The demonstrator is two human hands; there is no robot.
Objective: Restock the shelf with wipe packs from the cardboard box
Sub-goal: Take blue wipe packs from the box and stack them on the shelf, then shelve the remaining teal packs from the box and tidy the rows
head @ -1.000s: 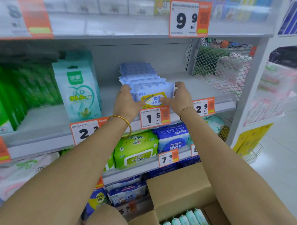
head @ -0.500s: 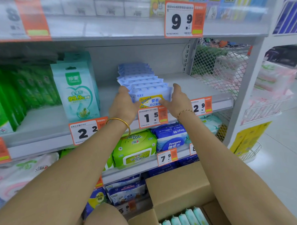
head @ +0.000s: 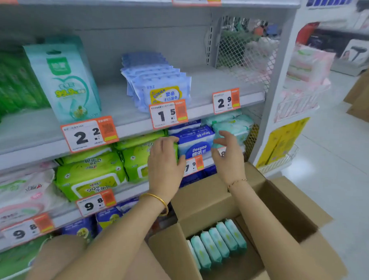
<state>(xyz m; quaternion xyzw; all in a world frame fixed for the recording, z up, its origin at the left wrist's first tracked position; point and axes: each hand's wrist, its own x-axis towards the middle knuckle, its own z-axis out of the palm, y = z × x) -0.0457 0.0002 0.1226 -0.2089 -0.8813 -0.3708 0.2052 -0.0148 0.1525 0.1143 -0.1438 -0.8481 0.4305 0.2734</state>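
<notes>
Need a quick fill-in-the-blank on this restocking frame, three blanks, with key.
1. The price tag below the row of blue wipe packs reads 1 and ___.
2. The teal packs stand inside the open cardboard ___.
3. The gold bangle is on the ___ wrist.

Both the left hand and right hand hold nothing.

Missing words: 5; box; left

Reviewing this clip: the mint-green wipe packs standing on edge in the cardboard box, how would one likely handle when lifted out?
The mint-green wipe packs look soft-sided with rounded edges, so one would probably give a little under the fingers rather than stay rigid. The film looks smooth, so possibly a bit slippery. They stand tightly side by side in the cardboard box; pulling one out may tip its neighbours.
</notes>
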